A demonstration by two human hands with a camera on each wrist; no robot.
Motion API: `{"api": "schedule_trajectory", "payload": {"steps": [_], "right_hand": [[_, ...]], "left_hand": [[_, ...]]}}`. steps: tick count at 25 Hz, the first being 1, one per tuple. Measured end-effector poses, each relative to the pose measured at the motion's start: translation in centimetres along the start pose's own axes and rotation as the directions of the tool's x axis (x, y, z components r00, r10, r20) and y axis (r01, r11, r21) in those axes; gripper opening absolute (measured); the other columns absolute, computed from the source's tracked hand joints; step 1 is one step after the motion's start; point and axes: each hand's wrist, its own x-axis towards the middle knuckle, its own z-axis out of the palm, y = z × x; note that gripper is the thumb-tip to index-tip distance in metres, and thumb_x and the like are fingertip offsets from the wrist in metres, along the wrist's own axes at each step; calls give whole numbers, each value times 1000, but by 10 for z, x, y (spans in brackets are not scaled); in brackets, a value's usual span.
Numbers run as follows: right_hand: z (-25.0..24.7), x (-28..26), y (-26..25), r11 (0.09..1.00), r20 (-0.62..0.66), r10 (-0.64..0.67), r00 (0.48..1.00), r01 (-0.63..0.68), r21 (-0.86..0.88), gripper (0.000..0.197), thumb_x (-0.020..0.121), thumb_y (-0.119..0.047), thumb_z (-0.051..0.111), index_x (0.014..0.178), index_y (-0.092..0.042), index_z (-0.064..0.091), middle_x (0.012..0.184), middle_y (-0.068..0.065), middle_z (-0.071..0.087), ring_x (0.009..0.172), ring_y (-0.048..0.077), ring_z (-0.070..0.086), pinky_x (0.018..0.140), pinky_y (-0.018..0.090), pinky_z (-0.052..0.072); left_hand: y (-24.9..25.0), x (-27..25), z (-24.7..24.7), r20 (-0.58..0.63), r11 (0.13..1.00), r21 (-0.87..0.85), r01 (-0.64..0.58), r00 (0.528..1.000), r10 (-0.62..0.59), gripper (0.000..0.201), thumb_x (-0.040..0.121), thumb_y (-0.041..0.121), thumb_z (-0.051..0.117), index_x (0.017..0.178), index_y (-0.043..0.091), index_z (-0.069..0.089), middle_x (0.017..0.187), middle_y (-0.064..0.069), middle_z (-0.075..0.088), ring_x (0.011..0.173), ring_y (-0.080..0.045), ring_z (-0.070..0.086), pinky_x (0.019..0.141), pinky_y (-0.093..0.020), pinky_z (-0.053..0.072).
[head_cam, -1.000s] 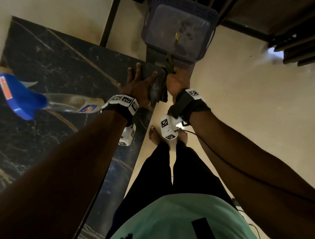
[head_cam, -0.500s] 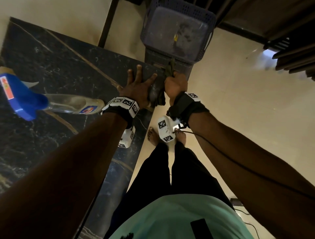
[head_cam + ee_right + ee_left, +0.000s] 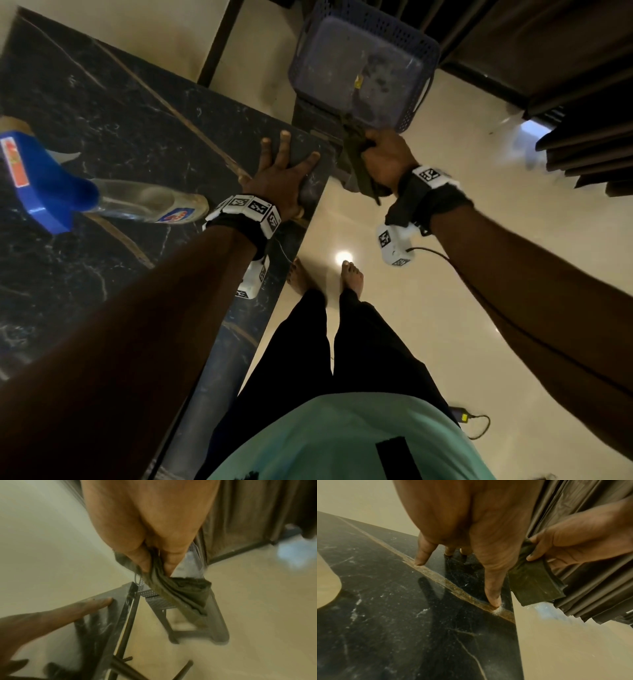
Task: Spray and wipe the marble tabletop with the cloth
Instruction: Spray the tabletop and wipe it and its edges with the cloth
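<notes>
Black marble with white veins and a brown streak makes up the tabletop [image 3: 113, 137]. Its near right corner is pressed by the left hand [image 3: 279, 181], which is laid flat with the fingers [image 3: 493, 596] spread and straight. From the left wrist view, the fingertips are seen touching the stone right at the brown streak, close to the edge. Nothing is held by this hand.

Off the table, just past that corner, the cloth [image 3: 359, 164] is gripped by the right hand [image 3: 387, 161]. The cloth is dark green and is bunched up. The thumb and fingers [image 3: 142, 559] are curled round it, and the rest of it is left hanging down below the fist. The cloth is held in the air over the floor [image 3: 445, 308], not on the marble. It is to the right of the left hand, near it but not touching it. The two hands are kept apart, with the table edge between them.

A spray bottle [image 3: 102, 198] with a blue top is seen on the marble, to the left of the left hand and close to its wrist. A dark basket [image 3: 363, 65] with small holes is seen just beyond the right hand. Brown curtains [image 3: 548, 68] are hung at the far right. Bare feet are seen on the pale floor below the hands.
</notes>
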Motion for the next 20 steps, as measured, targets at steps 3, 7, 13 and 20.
{"api": "schedule_trajectory", "payload": {"steps": [3, 7, 13, 20], "right_hand": [[-13, 22, -30, 960, 204, -95, 974, 144, -241, 24, 93, -5, 46, 100, -9, 68, 98, 12, 64, 93, 26, 60, 76, 29, 45], [5, 46, -74, 849, 307, -174, 936, 300, -434, 29, 88, -7, 47, 102, -11, 72, 99, 12, 64, 93, 30, 59, 80, 33, 48], [5, 48, -74, 807, 331, -167, 929, 321, -496, 19, 86, -4, 48, 88, -11, 64, 90, 12, 60, 88, 31, 57, 72, 33, 41], [12, 49, -88, 772, 330, -167, 929, 331, -542, 17, 88, -6, 48, 81, -8, 63, 84, 15, 62, 81, 33, 60, 69, 39, 50]], "left_hand": [[0, 2, 2, -6, 1000, 13, 7, 1000, -7, 114, 82, 39, 83, 158, 56, 0, 167, 1, -32, 152, -41, -27, 106, -86, 18], [2, 4, 3, 3, 999, -17, 27, 1000, -27, 114, 82, 35, 84, 157, 57, 2, 166, 2, -34, 152, -39, -29, 105, -86, 20], [3, 3, 5, 4, 999, -37, 19, 1000, -19, 115, 81, 35, 85, 157, 58, 1, 165, 3, -36, 151, -37, -32, 106, -87, 18], [4, -1, 2, 2, 996, -92, 8, 1000, -7, 118, 81, 28, 85, 157, 58, 0, 165, 4, -35, 151, -37, -32, 106, -87, 17]]}}
